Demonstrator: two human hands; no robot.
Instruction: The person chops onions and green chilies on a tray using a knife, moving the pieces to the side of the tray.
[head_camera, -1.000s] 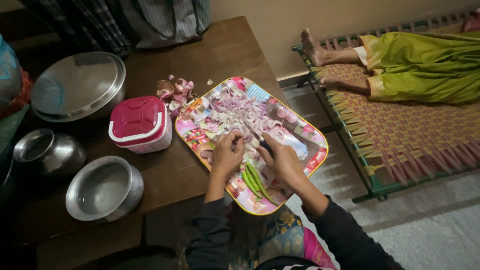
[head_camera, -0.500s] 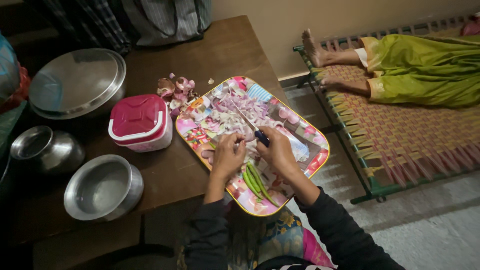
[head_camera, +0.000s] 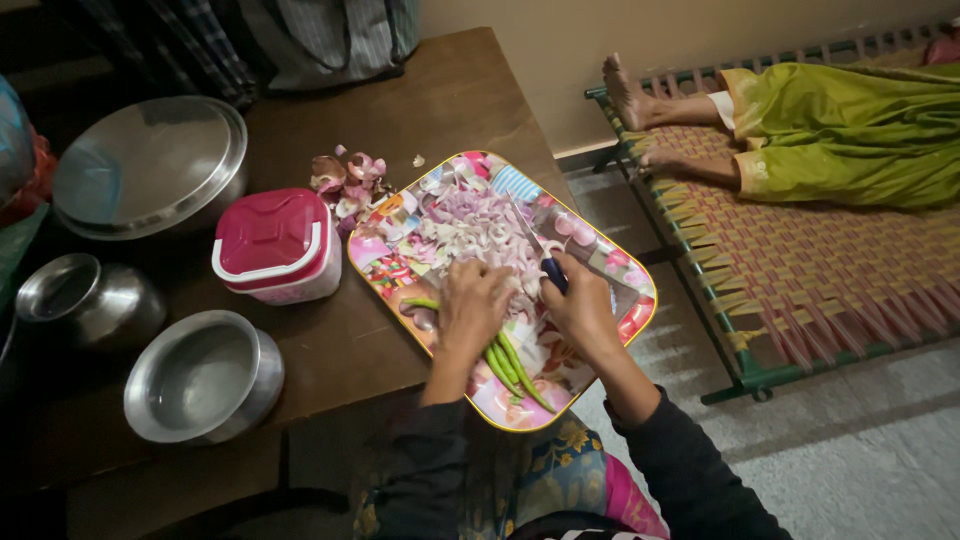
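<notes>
Now right hand (head_camera: 583, 312) grips knife (head_camera: 540, 254); left hand (head_camera: 472, 312) flat on onion pcs (head_camera: 470, 235)

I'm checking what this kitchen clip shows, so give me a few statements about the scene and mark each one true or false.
1. The right hand holds a knife over the chopped onion. True.
2. The green chillies lie in the steel bowl. False: they lie on the colourful tray, beside the left hand.
3. The pink box has its lid on. True.
4. The onion peels are piled on the floor. False: they sit on the brown table, next to the tray.
5. Another person lies on a woven cot. True.
</notes>
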